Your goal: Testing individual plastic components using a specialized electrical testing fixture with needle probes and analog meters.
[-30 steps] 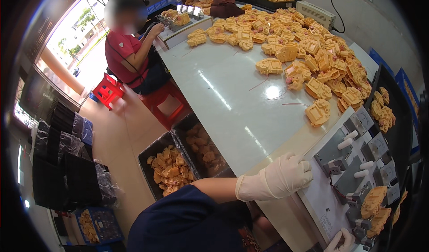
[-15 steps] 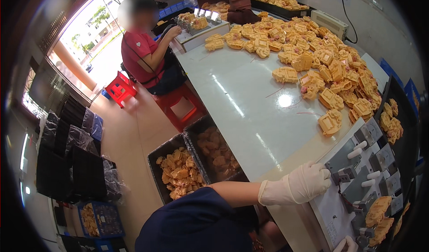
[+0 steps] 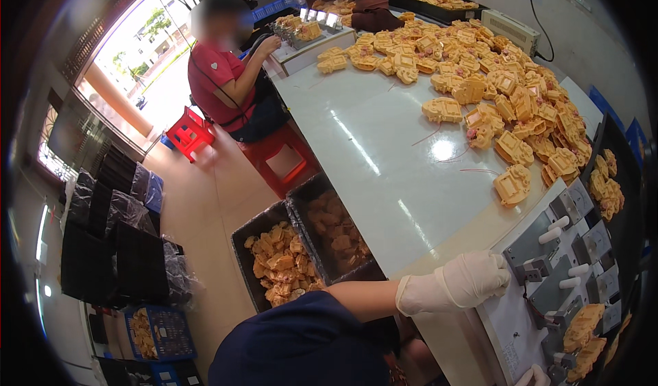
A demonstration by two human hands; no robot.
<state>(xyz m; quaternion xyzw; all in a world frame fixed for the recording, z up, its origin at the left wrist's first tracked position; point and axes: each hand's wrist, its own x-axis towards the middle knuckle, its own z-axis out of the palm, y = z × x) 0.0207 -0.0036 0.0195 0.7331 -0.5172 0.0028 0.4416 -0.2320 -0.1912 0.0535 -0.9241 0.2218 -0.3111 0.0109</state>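
Note:
My left hand (image 3: 473, 280), in a white glove, is closed at the left edge of a bench fixture (image 3: 507, 324). Its fingers are curled, and whatever they may grip is hidden. Just right of it sits a dark metal block (image 3: 534, 269) on the fixture, with white-handled clamps (image 3: 554, 230) beyond. Only part of my gloved right hand (image 3: 533, 376) shows at the lower edge, by the fixture's near end; its grip is cut off. Close to that hand, yellow plastic housings (image 3: 585, 328) sit on the fixture.
A large heap of yellow housings (image 3: 521, 105) covers the table's (image 3: 349, 153) far right, some trailing red wires. Left of the table stand lined bins (image 3: 279, 259) of parts. A co-worker (image 3: 226, 78) sits on a red stool (image 3: 284, 160) at the far left. A black tray (image 3: 603, 139) lies at right.
The whole view has shifted slightly. My left hand stays closed at the fixture's edge, and my right hand remains at the lower edge. The housings lie as before.

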